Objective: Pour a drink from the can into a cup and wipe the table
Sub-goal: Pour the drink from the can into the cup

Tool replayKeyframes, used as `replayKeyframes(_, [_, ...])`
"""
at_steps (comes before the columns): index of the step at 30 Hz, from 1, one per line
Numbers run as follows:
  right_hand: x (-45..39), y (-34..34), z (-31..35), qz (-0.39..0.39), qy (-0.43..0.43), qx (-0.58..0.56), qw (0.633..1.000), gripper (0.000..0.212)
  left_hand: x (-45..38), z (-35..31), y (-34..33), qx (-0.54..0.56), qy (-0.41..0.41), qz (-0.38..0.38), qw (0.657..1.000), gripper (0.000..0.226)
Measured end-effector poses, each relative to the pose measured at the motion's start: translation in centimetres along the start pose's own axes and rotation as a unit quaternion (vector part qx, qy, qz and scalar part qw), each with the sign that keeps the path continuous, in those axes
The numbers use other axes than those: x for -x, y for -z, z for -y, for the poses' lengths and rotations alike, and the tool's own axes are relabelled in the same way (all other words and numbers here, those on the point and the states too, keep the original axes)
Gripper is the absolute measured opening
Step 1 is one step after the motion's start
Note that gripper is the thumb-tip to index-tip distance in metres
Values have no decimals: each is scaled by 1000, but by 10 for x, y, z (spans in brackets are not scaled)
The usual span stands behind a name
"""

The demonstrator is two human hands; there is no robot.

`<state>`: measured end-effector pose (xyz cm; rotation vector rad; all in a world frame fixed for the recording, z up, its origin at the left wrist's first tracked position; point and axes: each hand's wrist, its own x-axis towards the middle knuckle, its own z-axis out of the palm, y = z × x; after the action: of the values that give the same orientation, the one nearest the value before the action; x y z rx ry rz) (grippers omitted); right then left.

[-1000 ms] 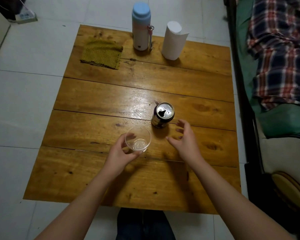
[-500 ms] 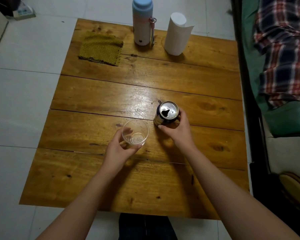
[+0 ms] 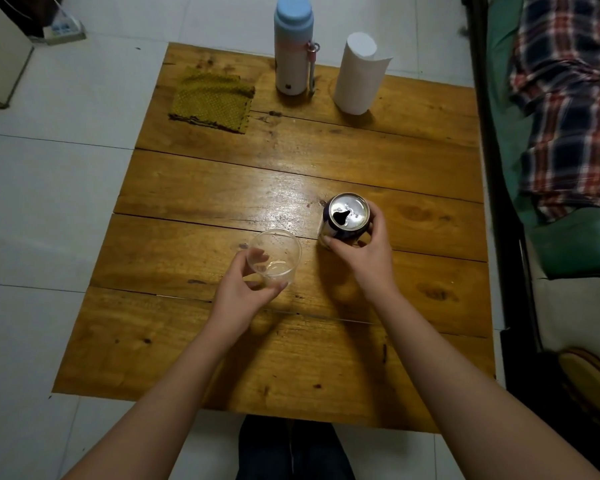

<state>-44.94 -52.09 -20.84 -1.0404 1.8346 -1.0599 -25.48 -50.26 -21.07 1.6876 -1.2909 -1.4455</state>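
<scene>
Head view: left hand (image 3: pixel 244 292) grips the clear cup (image 3: pixel 274 255), nothing visible inside, on the table (image 3: pixel 222 188) mid-left, while right hand (image 3: pixel 362 252) wraps the opened can (image 3: pixel 347 213) just right of it, contents hidden. Can lettering is unreadable; far edge holds a green cloth (image 3: pixel 211 102), a blue-capped flask (image 3: pixel 294 46) and a paper roll (image 3: pixel 358 74)

Opened dark can (image 3: pixel 346 216) upright on wood table (image 3: pixel 291 174), clear empty cup (image 3: pixel 274 255) just left, olive cloth (image 3: pixel 211 102) far-left corner

Probably home: bed (image 3: pixel 565 140), tiled floor (image 3: pixel 49 202).
</scene>
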Motion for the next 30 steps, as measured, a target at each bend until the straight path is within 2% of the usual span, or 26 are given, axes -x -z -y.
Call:
replayKeyframes(6, [17, 36, 54, -18, 68, 10, 997, 71, 13, -41, 6, -35, -23, 2, 999, 53])
replayKeyframes(16, [66, 109, 150, -53, 154, 79, 983, 77, 58, -146, 19, -60, -131, 36, 989, 52])
replayKeyframes(22, [100, 138, 181, -100, 196, 134, 966, 76, 94, -178, 22, -93, -169, 78, 978, 71])
replayKeyframes(30, [136, 155, 192, -120, 211, 213, 946, 76, 127, -195, 12, -121, -203, 111, 965, 71])
